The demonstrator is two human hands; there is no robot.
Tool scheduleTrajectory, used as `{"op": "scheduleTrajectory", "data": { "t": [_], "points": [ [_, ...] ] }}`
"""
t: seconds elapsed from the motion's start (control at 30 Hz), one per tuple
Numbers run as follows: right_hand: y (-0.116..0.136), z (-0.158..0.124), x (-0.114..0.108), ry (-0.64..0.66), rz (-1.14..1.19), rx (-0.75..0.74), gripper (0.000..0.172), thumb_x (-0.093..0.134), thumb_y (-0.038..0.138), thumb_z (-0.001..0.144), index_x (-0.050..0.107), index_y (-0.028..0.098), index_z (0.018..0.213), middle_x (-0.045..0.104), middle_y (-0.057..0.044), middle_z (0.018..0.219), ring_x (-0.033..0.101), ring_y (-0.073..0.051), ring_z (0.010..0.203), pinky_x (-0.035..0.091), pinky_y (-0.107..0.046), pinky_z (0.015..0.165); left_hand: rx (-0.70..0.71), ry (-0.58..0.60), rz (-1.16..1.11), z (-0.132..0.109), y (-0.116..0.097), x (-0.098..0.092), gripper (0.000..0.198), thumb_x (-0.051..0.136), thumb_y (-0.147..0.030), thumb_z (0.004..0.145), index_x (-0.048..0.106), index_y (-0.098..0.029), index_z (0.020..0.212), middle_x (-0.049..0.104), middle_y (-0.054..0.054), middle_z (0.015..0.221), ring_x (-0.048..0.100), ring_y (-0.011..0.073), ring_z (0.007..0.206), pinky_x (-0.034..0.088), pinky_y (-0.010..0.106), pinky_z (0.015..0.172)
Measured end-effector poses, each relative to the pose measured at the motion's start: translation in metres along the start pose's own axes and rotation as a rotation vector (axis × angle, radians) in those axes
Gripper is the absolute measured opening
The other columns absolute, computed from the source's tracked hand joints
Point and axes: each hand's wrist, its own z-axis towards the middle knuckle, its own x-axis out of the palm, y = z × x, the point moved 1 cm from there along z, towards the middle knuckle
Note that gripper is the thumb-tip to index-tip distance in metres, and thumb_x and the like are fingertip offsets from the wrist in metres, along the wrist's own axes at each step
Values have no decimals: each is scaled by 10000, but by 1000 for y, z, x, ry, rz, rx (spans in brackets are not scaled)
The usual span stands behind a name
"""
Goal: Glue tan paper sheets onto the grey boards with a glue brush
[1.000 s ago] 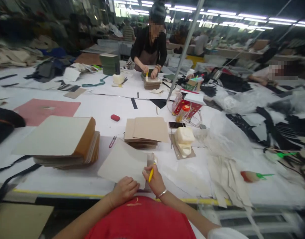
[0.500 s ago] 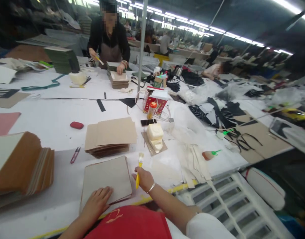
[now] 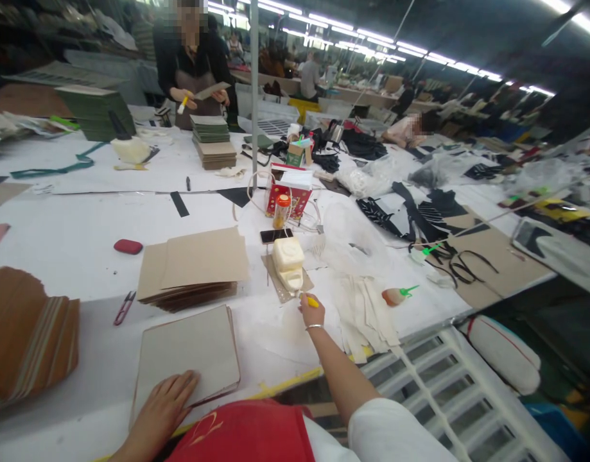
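My left hand (image 3: 164,410) lies flat, fingers spread, on the near corner of a grey board (image 3: 189,353) in front of me. My right hand (image 3: 312,312) is stretched forward and closed on a yellow-handled brush (image 3: 310,300). Its tip reaches the cut-open white glue jug (image 3: 287,263) that sits on a small card. A stack of brown cardboard sheets (image 3: 193,268) lies just beyond the grey board. A tall pile of brown boards (image 3: 29,333) stands at my left.
Red snips (image 3: 124,307) and a red oval object (image 3: 128,246) lie left of the brown stack. A phone (image 3: 275,235), an orange bottle (image 3: 281,212) and a red box (image 3: 289,191) stand behind the jug. White strips (image 3: 364,314) lie to the right. Across the table a person (image 3: 191,61) holds a board.
My right hand has moved forward and right with the brush, from beside the grey board to the glue jug. My left hand stays on the board. The view has swung right.
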Motion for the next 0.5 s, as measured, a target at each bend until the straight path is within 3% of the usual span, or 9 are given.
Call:
{"op": "scheduleTrajectory", "data": {
  "t": [0.1,0.2,0.3,0.5],
  "points": [
    [-7,-17,29,10,57,55,265,472,412,707,587,186,786,578,41,570,580,-101,496,453,-180,480,0,-47,20,-2,-2,4,456,508,-275,747,488,-271,1202,520,25,1229,487,203,1051,365,323,913],
    [0,-26,42,27,127,80,249,479,386,704,586,178,790,588,31,566,582,-104,484,455,-178,462,4,-74,29,-4,-1,10,460,509,-279,746,484,-280,1205,515,20,1235,488,201,1050,368,319,908],
    [15,-18,30,9,138,79,280,454,382,735,580,166,863,615,9,613,591,-106,495,461,-179,458,14,-94,32,-5,2,17,448,509,-305,753,489,-295,1200,521,14,1229,492,200,1050,367,317,910],
    [40,32,-11,-10,-334,-94,297,381,348,835,593,142,863,631,-36,711,584,-93,550,457,-176,492,43,-162,51,-8,7,29,465,514,-317,757,469,-304,1219,525,6,1227,491,198,1047,366,318,911]
  ]
}}
